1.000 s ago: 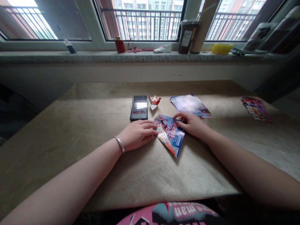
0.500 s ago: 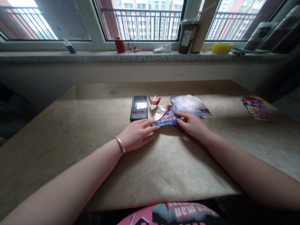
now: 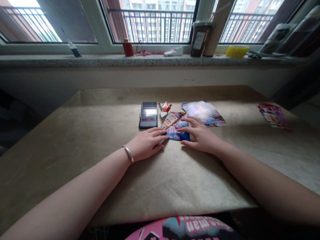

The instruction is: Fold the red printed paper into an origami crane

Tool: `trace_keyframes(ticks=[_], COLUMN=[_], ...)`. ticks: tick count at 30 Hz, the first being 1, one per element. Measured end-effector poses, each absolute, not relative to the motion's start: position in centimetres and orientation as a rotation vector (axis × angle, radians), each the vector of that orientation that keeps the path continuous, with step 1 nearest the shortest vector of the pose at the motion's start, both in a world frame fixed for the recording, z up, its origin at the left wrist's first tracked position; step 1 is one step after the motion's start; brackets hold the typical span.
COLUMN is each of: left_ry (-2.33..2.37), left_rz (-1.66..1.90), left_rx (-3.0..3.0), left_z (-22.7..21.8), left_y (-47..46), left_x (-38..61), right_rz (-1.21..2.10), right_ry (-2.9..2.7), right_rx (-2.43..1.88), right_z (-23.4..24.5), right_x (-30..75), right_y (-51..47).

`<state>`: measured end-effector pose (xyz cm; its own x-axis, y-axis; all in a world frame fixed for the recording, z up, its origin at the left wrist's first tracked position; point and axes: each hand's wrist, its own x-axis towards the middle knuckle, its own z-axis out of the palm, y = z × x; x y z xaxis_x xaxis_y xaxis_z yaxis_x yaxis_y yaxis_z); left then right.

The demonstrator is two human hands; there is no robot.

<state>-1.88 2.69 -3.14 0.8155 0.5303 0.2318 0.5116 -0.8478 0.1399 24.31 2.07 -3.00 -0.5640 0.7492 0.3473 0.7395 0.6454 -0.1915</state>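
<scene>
A blue printed paper sheet [image 3: 178, 134] lies on the table, its left side folded over into a slanted orange-and-white flap [image 3: 170, 120]. My left hand [image 3: 148, 143], with a silver bracelet at the wrist, rests flat with its fingertips on the sheet's lower left corner. Over the right part of the same sheet, my right hand [image 3: 200, 135] spreads its fingers, the tips touching or just above the paper. Behind the sheet stands a small folded red-and-white paper piece [image 3: 165, 108]. A phone [image 3: 148, 122] lies just left of it.
To the right of the folded sheet is a stack of glossy printed sheets [image 3: 203, 111]. Several pink printed papers [image 3: 273, 116] lie at the table's far right. Along the windowsill [image 3: 100, 62] stand a red container [image 3: 128, 48], a dark jar [image 3: 199, 39] and a yellow sponge [image 3: 237, 51].
The sheet's flap now lies flatter, showing its orange-and-white print. My right hand has shifted slightly left and toward me, its fingers spreading from a pinch at the edge. My left hand has barely moved.
</scene>
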Motion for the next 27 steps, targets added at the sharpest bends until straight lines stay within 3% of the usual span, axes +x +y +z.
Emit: trace_keyframes(ticks=[17,27], left_ry=[0.911,0.879], left_rz=[0.361,0.278], left_rx=[2.838,2.831], left_z=[-3.5,-3.1], left_y=[2.8,2.7], left_x=[-2.1,-1.8], right_rz=[-0.117,0.137], right_ry=[-2.631,-2.627], right_rx=[-0.869,-0.915], right_z=[-2.1,-2.3], right_x=[24.8,24.2], right_y=[2.6,1.9])
